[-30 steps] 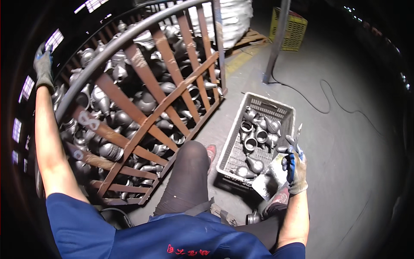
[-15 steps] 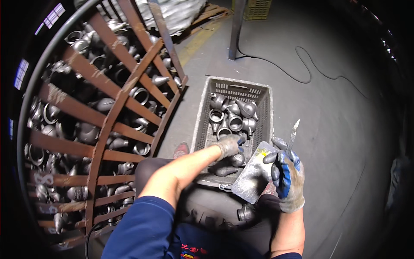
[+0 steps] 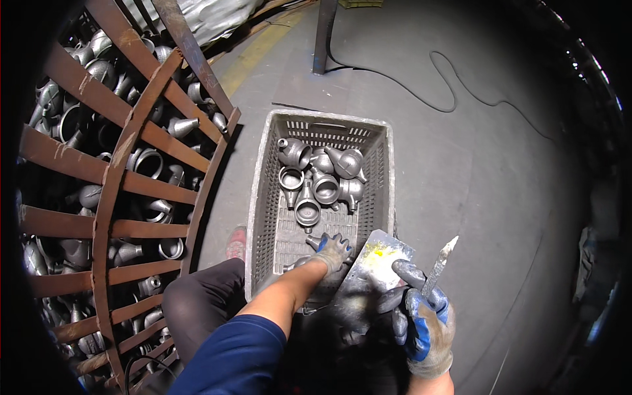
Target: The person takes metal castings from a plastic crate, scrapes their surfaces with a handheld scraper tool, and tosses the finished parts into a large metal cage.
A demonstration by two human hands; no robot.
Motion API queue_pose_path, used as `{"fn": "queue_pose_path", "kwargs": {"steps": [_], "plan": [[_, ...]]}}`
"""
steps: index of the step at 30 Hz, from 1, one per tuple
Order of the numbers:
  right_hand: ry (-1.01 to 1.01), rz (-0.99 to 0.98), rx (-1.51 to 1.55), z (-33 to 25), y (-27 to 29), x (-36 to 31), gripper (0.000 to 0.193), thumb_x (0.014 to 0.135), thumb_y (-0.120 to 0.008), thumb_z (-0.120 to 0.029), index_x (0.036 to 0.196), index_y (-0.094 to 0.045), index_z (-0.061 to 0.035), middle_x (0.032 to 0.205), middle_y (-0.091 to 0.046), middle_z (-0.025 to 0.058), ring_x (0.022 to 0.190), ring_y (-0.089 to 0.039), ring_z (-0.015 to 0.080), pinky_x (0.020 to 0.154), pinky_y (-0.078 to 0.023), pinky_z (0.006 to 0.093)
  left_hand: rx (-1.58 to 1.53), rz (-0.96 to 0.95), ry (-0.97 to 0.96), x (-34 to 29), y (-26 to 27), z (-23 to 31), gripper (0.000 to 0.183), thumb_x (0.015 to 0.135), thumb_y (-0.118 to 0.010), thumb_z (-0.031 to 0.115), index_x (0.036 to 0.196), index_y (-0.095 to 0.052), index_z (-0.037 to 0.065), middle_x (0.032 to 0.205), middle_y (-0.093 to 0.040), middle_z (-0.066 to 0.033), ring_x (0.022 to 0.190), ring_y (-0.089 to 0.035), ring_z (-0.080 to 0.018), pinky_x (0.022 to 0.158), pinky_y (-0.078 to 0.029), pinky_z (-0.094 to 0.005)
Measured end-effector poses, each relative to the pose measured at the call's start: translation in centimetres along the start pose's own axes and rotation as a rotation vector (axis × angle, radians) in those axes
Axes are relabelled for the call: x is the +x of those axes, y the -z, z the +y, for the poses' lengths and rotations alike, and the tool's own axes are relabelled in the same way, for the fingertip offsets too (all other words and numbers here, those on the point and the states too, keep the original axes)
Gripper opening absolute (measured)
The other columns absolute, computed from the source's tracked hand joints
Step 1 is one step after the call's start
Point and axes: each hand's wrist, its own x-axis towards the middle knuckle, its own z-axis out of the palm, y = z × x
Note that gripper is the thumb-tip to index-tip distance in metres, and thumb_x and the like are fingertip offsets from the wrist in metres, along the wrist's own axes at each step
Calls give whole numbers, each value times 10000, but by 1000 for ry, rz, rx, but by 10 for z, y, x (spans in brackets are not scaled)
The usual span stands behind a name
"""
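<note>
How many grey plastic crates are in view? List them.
1: the grey plastic crate sits on the concrete floor right of the rusty metal cage, with the left hand reaching inside.

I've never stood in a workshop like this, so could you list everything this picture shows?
Plastic crate: one, grey, slotted walls, on the floor ahead of the knees.
Metal castings: about eight, dull grey, funnel-shaped, at the crate's far end.
Steel cage: one, rust-brown bars, at the left, filled with many similar grey castings.
Metal plate: one, grey with a yellow smear, at the crate's near right corner.
Pointed tool: one, silvery, slim.
Cable: one, black, looping across the concrete floor.
Post: one, dark, upright beyond the crate.
Shoe: one, reddish, left of the crate.
Left hand: gloved, reaching into the crate.
Right hand: blue-grey glove, grip closed on the pointed tool, finger on the plate.
</note>
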Motion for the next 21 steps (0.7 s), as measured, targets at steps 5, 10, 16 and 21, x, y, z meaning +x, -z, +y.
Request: {"fn": "queue_pose_path", "kwargs": {"steps": [5, 10, 16, 21], "plan": [[32, -59, 26, -7, 4, 2, 377, 958, -523, -163, 1255, -547, 69, 776, -633, 46, 530, -434, 33, 481, -333, 171, -272, 43, 96, -12, 23, -26, 532, 752, -698, 403, 1199, -604, 129, 1272, -532, -133, 1213, -479, -330, 962, -440, -458], [45, -95, 100, -7, 5, -1, 377, 961, -516, -152, 1266, -535, 69, 801, -643, 67, 523, -440, 33, 475, -339, 163, -1855, 487, 270, -58, 33, -62, 439, 762, -725, 33, 1176, -579, 25, 1052, -655, -86, 987, -627, -155, 840, -514, -276], [171, -222, 122, 8, 6, 11, 366, 941, -536, -112, 1268, -545, 52, 868, -671, 93, 525, -469, 16, 446, -360, 155, -2283, 769, 357, -116, 99, -88, 309, 901, -663, 115, 1193, -571, 74, 1025, -668, -73, 929, -673, -189, 814, -581, -356], [186, -199, -52, 26, -4, 26, 379, 886, -686, -109, 1236, -607, 13, 928, -660, -21, 613, -469, -9, 538, -397, 157, -2786, 635, -476, -177, 179, -74, 410, 951, -543, 215, 1311, -479, 31, 1281, -561, -180, 1179, -568, -328, 1002, -461, -539]]}}
